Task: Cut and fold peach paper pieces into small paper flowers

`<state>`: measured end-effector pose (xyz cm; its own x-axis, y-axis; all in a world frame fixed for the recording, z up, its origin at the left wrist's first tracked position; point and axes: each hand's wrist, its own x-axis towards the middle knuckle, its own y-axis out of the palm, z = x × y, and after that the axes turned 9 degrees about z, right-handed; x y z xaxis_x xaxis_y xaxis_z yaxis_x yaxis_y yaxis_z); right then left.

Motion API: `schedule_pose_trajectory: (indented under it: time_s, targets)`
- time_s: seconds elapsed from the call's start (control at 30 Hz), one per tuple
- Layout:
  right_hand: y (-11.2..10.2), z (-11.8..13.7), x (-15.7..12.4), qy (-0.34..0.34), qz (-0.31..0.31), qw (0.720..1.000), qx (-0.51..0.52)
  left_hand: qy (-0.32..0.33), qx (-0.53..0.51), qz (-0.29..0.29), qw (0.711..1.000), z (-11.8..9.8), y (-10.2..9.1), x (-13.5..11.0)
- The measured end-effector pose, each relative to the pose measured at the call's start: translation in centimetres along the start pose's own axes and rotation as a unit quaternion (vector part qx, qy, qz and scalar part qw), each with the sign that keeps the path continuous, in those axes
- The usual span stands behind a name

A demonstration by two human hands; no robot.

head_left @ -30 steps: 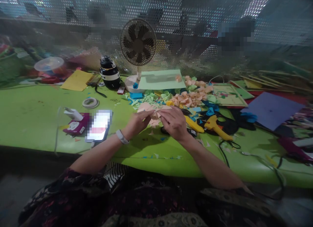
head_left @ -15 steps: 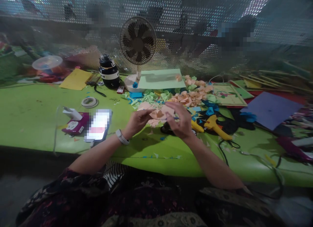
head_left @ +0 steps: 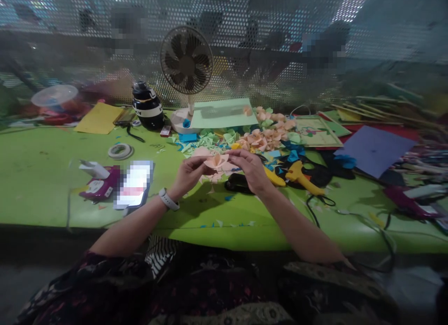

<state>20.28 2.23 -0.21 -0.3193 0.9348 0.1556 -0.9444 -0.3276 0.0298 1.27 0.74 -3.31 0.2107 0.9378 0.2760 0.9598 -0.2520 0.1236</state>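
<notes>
A peach paper flower (head_left: 217, 161) with curled petals is held up between both hands, over the near middle of the table. My left hand (head_left: 189, 174), with a white band on its wrist, pinches the flower's left edge. The fingers of my right hand (head_left: 252, 171) close on its right edge. Peach paper scraps (head_left: 201, 152) lie behind and under the flower. Just beyond them spreads a heap of folded peach flowers (head_left: 266, 137) and pale green pieces (head_left: 210, 138). A black object (head_left: 238, 182) lies beneath my right hand, partly covered by it.
Yellow glue guns (head_left: 304, 178) with cords lie to the right. At left are a lit phone (head_left: 135, 185), a tape roll (head_left: 120, 151) and a purple device (head_left: 101, 187). Behind stand a fan (head_left: 187, 61), a dark bottle (head_left: 149, 108) and a green sheet (head_left: 224, 112). A purple sheet (head_left: 380, 150) lies right.
My right hand's raised, spread fingers have come down and closed on the flower's right edge. The flower now shows its cupped petals more clearly. The whole view has shifted slightly.
</notes>
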Motion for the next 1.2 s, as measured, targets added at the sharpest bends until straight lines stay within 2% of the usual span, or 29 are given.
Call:
schedule_pose_trajectory:
  time_s: [1.2]
  targets:
    - [-0.09, -0.13, 0.13, 0.015, -0.003, 0.999, 0.035, 0.001, 0.005, 0.001, 1.000, -0.55, 0.17, -0.11]
